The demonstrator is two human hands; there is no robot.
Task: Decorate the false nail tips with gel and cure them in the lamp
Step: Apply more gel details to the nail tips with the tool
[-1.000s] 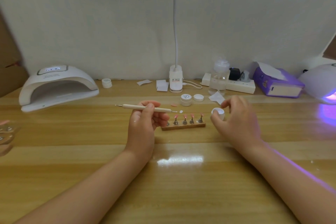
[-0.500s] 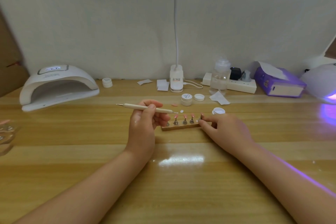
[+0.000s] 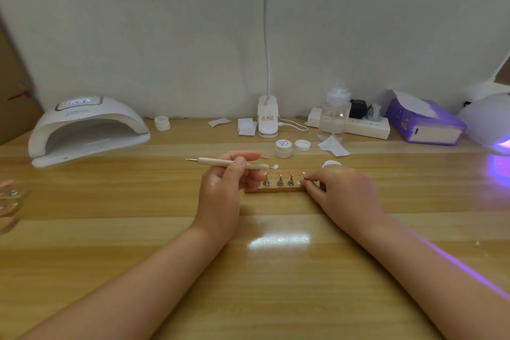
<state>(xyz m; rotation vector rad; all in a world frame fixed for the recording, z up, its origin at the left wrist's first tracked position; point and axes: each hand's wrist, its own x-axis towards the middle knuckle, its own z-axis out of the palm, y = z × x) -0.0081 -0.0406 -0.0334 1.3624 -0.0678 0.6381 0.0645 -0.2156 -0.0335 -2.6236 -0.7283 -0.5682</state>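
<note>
Table: wooden top (image 3: pixel 276 284), pale planks with a bright glare patch near the middle.
Left hand: (image 3: pixel 223 190) fingers curled round a wooden-handled tool (image 3: pixel 231 163), thumb on top; the tool lies level, metal point to the left, a small white bit at its right end above the nail stand.
Right hand: (image 3: pixel 342 193) fingertips (image 3: pixel 306 181) pinched at the rightmost post on the stand's right end; what sits between them is too small to make out.
Nail stand: wooden strip (image 3: pixel 273 188) between the two hands, small metal posts upright on it, pink nail tips (image 3: pixel 280 173) on the posts.
Open jar: white (image 3: pixel 331 164), just behind the right hand, partly hidden by it.
Gel pot: white, labelled lid (image 3: pixel 283 148), behind the stand; a loose white cap (image 3: pixel 302 145) just to its right.
Wipe: crumpled white piece (image 3: pixel 332 146) near the cap.
Curing lamp: white dome (image 3: pixel 88 130), far left, opening toward the camera, well apart from the stand.
Clear bottle: (image 3: pixel 332 116) at the back, in front of a white power strip (image 3: pixel 367 127).
Desk lamp: white base (image 3: pixel 267 119) at the back centre, lit head overhead.
Tissue box: purple (image 3: pixel 425 124), far right.
</note>
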